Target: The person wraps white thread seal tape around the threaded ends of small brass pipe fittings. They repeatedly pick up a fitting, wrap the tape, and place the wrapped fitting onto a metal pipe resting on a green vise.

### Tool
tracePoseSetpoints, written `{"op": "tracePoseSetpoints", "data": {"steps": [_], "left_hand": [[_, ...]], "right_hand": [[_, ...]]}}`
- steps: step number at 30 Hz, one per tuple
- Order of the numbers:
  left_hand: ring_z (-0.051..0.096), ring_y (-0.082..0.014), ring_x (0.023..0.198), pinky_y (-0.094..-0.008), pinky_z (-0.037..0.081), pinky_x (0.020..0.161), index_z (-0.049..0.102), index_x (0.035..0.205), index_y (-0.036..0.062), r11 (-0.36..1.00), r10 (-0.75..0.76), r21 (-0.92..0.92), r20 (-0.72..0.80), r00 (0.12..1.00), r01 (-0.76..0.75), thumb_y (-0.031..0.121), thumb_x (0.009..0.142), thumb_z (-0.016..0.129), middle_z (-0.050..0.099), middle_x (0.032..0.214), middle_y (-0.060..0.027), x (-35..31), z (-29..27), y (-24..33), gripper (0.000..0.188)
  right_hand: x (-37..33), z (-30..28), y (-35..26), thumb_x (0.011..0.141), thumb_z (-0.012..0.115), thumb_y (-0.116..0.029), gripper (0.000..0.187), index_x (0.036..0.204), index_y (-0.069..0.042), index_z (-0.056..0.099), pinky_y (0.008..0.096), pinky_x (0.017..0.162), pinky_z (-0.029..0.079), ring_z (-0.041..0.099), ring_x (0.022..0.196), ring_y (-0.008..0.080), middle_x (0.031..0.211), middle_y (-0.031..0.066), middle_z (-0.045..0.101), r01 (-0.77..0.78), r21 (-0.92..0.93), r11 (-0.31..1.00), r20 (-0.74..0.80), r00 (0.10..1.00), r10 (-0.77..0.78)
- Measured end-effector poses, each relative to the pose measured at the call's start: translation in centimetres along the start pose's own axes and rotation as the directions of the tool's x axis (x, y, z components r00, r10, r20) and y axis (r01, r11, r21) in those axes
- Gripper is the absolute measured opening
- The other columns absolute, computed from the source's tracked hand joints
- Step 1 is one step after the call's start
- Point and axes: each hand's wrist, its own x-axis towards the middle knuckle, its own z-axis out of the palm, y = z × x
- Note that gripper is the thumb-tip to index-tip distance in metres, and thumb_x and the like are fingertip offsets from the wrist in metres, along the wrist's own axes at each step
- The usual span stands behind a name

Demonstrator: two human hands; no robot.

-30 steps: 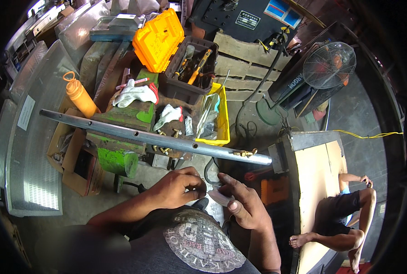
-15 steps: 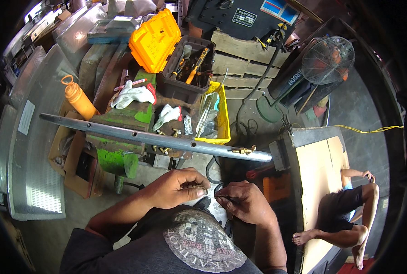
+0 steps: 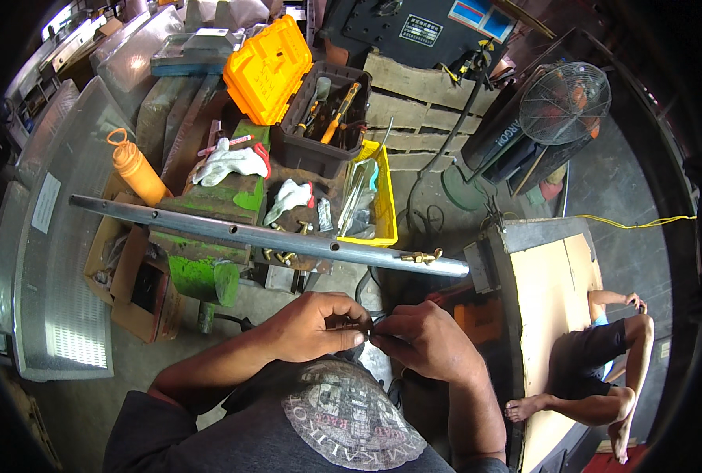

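- One small dark piece (image 3: 369, 335), mostly hidden by fingertips and too small to identify, lies between the two hands, in front of the shirt.
- Two bare hands: the left hand (image 3: 319, 323) is curled, its thumb and forefinger narrowed to a pinch on the piece; the right hand (image 3: 422, 340), likewise narrowed, meets it from the other side, fingertips touching or nearly so.
- One round metal tube (image 3: 284, 238), with at least three holes along its visible side, runs beyond the hands and crosses one green bench vise (image 3: 201, 276).
- Brass fittings (image 3: 422, 258), their number unclear, sit at the tube's right end; several more loose fittings (image 3: 304, 227) lie on the bench beside it.
- Two white work gloves with red cuffs, a larger glove (image 3: 229, 164) and a smaller glove (image 3: 289, 199), rest behind the tube, near one red-and-white marker (image 3: 226, 145).
- One orange bottle (image 3: 138, 173) stands to the left.
- One dark toolbox (image 3: 315, 162), its single orange lid (image 3: 268, 71) raised, contains several tools, one orange-handled; one yellow basket (image 3: 386, 197) adjoins it.
- Farther right: one caged fan (image 3: 565, 104) and one other person (image 3: 595, 355), partly visible, on a cardboard-covered surface (image 3: 552, 292).
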Motion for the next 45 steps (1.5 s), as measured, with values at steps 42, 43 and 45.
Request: {"op": "tracePoseSetpoints", "data": {"steps": [42,43,45], "left_hand": [[0.063,-0.0125,0.098,-0.0291,0.053,0.089,0.054,0.108,0.0076,0.743,0.142,-0.531,-0.469,0.872,-0.407,-0.002,0.088,0.073,0.066,0.105,-0.0075,1.6,2.2,-2.5,0.028],[0.063,-0.0129,0.099,-0.0293,0.052,0.089,0.054,0.108,0.0072,0.752,0.145,-0.516,-0.479,0.866,-0.411,-0.002,0.089,0.073,0.066,0.105,-0.0078,1.6,2.2,-2.4,0.028],[0.064,-0.0136,0.099,-0.0299,0.052,0.09,0.053,0.107,0.0066,0.768,0.153,-0.483,-0.499,0.853,-0.42,-0.002,0.089,0.072,0.066,0.106,-0.0085,1.4,2.3,-2.1,0.028]], "right_hand": [[-1.1,8.4,0.3,0.089,0.077,-0.017,0.051,0.13,0.002,0.054,0.0226,0.066,0.052,0.064,0.074,0.0102,0.094,0.0051,0.067,0.205,0.978,0.02,-0.197,0.902,0.384],[-1.1,8.4,0.2,0.088,0.078,-0.018,0.052,0.13,0.003,0.054,0.0226,0.065,0.052,0.064,0.073,0.01,0.091,0.0043,0.067,0.211,0.977,-0.018,-0.187,0.9,0.393],[-1.1,8.6,0.4,0.088,0.078,-0.017,0.051,0.129,0.003,0.055,0.0226,0.064,0.052,0.063,0.071,0.0096,0.085,0.0026,0.065,0.21,0.975,-0.069,-0.167,0.904,0.394]]}}
